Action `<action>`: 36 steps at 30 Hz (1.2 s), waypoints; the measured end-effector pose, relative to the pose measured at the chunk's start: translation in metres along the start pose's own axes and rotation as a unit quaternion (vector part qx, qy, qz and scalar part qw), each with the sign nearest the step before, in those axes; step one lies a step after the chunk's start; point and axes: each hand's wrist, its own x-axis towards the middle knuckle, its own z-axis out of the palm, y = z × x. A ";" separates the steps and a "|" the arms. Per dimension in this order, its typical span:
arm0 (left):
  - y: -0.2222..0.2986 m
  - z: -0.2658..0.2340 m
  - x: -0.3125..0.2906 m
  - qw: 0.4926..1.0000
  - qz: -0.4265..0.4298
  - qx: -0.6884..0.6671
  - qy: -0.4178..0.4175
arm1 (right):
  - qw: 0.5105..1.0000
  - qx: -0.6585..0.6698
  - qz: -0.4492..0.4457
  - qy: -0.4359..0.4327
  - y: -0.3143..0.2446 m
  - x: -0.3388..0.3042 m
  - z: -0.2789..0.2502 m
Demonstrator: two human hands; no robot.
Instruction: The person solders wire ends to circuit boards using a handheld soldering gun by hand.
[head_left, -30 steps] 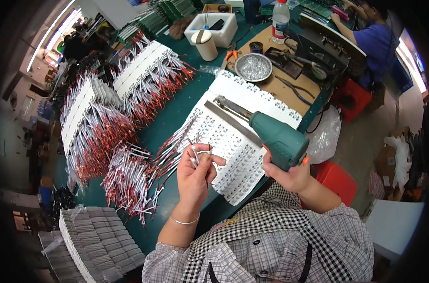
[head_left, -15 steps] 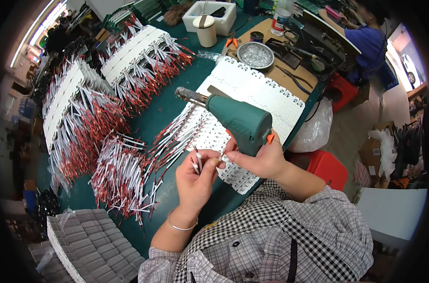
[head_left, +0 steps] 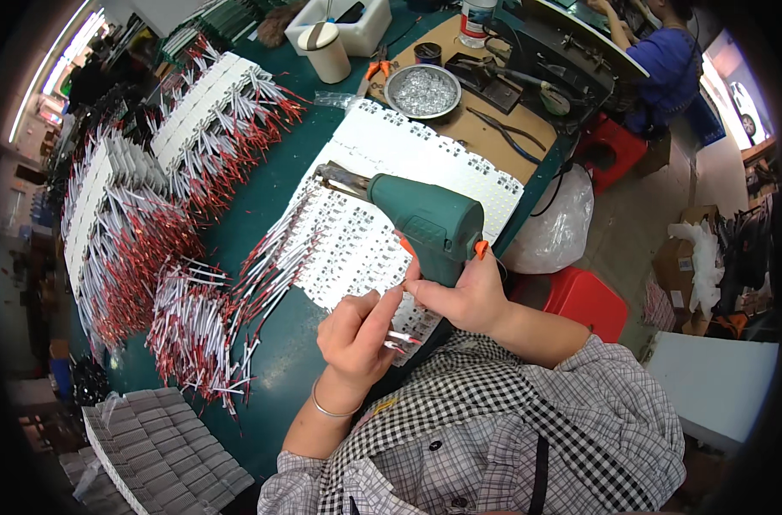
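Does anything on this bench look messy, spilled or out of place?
Nothing looks plainly spilled or damaged. The untidiest spot is the loose heap of red-and-white wires on the green table: it lies jumbled, while the white boards nearby are neatly stacked. The silvery bits sit inside their bowl.

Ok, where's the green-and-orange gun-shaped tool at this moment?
In the head view, the green-and-orange gun-shaped tool is just right of centre, gripped in the person's right hand, over the white flat circuit boards.
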 end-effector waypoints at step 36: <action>-0.147 0.010 -0.002 0.979 -0.167 0.061 -0.097 | 0.976 -0.131 0.083 -0.152 0.030 0.033 -0.044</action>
